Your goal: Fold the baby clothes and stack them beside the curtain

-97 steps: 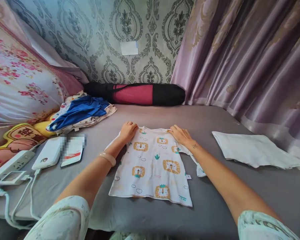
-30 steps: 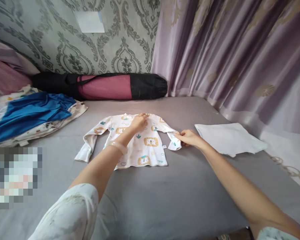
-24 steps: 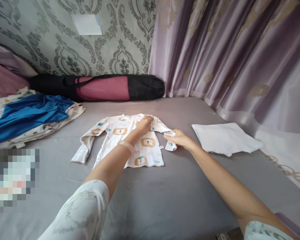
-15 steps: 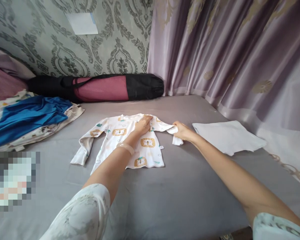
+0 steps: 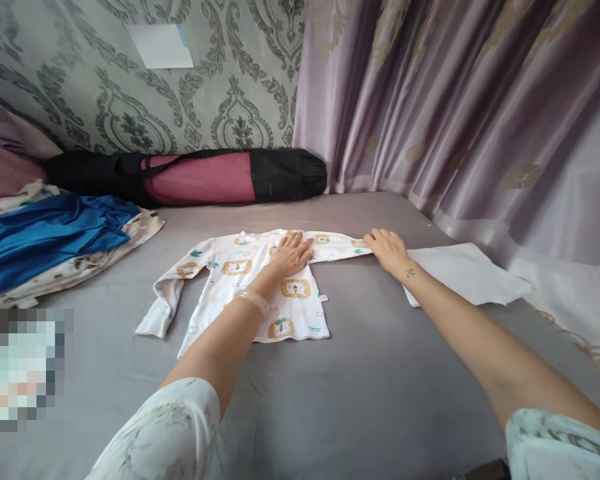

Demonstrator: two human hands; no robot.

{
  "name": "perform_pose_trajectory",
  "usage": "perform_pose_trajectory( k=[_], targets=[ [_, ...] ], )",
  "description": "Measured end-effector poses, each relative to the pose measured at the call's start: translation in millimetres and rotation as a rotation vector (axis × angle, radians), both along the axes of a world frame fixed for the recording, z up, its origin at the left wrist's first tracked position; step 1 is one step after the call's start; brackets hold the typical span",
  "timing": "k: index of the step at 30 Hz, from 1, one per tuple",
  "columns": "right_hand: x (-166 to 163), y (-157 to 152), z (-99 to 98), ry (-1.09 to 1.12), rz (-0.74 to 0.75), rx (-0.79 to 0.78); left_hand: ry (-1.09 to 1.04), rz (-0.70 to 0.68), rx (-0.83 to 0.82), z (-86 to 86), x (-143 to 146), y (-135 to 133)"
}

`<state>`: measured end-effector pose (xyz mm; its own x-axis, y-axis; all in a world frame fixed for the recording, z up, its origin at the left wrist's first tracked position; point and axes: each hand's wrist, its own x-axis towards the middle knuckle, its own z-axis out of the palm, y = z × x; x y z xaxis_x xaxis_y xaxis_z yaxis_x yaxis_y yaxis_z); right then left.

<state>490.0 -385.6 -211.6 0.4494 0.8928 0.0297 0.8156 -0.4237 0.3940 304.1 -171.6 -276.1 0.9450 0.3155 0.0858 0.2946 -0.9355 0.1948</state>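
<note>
A small white long-sleeved shirt [image 5: 240, 287] with lion faces lies spread on the grey bed sheet [image 5: 380, 373]. My left hand [image 5: 291, 255] presses flat on its upper right chest, fingers apart. Over at the cuff end of the right-hand sleeve [image 5: 335, 247], my right hand [image 5: 387, 250] lies palm down with fingers stretched out, covering the cuff. That sleeve runs straight out to the side. The left-hand sleeve [image 5: 173, 287] is bent downward and a little creased.
Beside my right hand lies a folded white cloth [image 5: 470, 273]. A black and pink long bag [image 5: 200, 177] rests along the wall. Blue and patterned clothes [image 5: 65, 233] are heaped at left. Purple curtains [image 5: 405, 100] hang at right.
The right-hand sleeve was bent and pinched by my right hand; now it lies straight under that hand, which has moved right and opened. My left hand stays on the chest, its fingers more spread.
</note>
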Motion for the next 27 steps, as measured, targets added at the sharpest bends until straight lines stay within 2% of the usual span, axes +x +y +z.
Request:
perform_pose_trajectory(
  k=[3, 5, 10, 13, 20, 27],
  targets=[
    [14, 7, 9.1, 0.251, -0.208, -0.164, 0.011, 0.004, 0.007, 3.4, -1, -2],
    [26, 11, 16.5, 0.387, -0.317, -0.216, 0.014, 0.004, 0.015, 4.6, -2, -3],
    [39, 22, 17.2, 0.422, -0.429, -0.006, 0.025, 0.006, 0.034, 6.6, -2, -5],
    [38, 29, 8.9, 0.505, -0.401, 0.033, 0.03, 0.014, 0.036, 8.4, -2, -6],
    [53, 34, -1.8, 0.673, -0.226, 0.02, 0.006, 0.022, 0.019, 9.2, -2, -7],
    [60, 27, 3.2, 0.622, -0.283, 0.136, -0.027, 0.025, 0.023, 5.3, -1, -6]
  ],
)
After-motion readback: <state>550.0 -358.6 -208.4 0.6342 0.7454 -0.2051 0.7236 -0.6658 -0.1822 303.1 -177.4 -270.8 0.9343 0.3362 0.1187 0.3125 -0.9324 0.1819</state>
